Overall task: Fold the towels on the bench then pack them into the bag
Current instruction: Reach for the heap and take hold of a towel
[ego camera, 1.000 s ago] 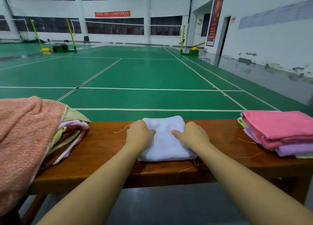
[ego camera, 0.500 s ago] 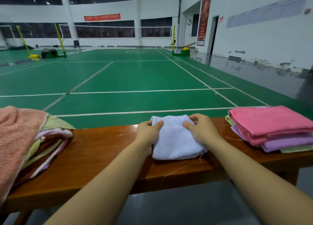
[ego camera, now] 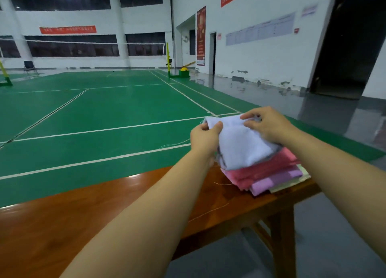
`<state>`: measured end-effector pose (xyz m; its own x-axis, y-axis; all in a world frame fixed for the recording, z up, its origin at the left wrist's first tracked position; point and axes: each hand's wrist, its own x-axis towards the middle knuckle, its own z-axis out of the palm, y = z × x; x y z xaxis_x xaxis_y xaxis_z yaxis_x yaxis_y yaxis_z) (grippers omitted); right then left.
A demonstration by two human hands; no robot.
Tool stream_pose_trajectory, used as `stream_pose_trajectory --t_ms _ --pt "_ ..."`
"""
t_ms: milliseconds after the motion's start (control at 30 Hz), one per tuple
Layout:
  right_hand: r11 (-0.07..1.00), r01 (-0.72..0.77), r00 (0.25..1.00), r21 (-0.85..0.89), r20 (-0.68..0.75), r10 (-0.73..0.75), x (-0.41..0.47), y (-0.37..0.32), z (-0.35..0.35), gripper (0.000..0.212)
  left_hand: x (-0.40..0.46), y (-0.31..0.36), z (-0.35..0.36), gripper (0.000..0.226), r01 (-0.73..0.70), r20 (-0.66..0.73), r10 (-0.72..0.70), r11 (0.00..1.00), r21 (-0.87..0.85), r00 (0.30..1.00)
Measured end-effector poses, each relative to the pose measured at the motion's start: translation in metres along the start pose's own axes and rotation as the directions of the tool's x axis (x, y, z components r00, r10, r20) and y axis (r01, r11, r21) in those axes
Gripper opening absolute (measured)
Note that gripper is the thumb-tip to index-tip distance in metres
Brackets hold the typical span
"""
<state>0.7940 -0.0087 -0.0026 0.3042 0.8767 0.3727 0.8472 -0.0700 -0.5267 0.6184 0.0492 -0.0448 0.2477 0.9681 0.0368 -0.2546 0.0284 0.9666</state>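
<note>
A folded white towel (ego camera: 240,144) is held in both hands over the stack of folded towels at the bench's right end. My left hand (ego camera: 203,138) grips its left edge and my right hand (ego camera: 266,125) pinches its far right corner. Its near end rests on the pink towel (ego camera: 265,171) that tops the stack. A lilac towel (ego camera: 275,180) and a pale green one (ego camera: 292,182) lie under the pink one. The wooden bench (ego camera: 104,213) runs from lower left to right. No bag is in view.
Loose threads (ego camera: 208,213) lie on the bench beside the stack. The bench ends just right of the stack, with grey floor (ego camera: 313,246) below. A green badminton court (ego camera: 104,114) lies beyond the bench. A dark doorway (ego camera: 351,47) opens in the right wall.
Both hands lifted the folded white towel off the bench's middle and carried it right onto the folded stack. The view turned right, so the unfolded pile at the left is out of frame.
</note>
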Motion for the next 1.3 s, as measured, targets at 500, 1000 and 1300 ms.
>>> stream_pose_trajectory --t_ms 500,1000,1300 --pt "0.941 0.037 0.946 -0.337 0.317 0.076 -0.022 0.072 0.039 0.049 0.015 -0.078 0.061 0.081 -0.449 0.471 0.036 0.372 0.812 0.882" --pt "0.912 0.2 0.966 -0.359 0.229 -0.122 -0.004 -0.032 0.04 0.052 0.005 -0.028 -0.05 0.059 -0.357 0.339 0.113 0.351 0.866 0.934" --pt "0.877 0.471 0.847 -0.094 0.324 -0.421 -0.019 -0.216 0.177 0.052 -0.049 0.051 -0.264 0.058 -0.079 0.034 0.225 0.194 0.978 0.974"
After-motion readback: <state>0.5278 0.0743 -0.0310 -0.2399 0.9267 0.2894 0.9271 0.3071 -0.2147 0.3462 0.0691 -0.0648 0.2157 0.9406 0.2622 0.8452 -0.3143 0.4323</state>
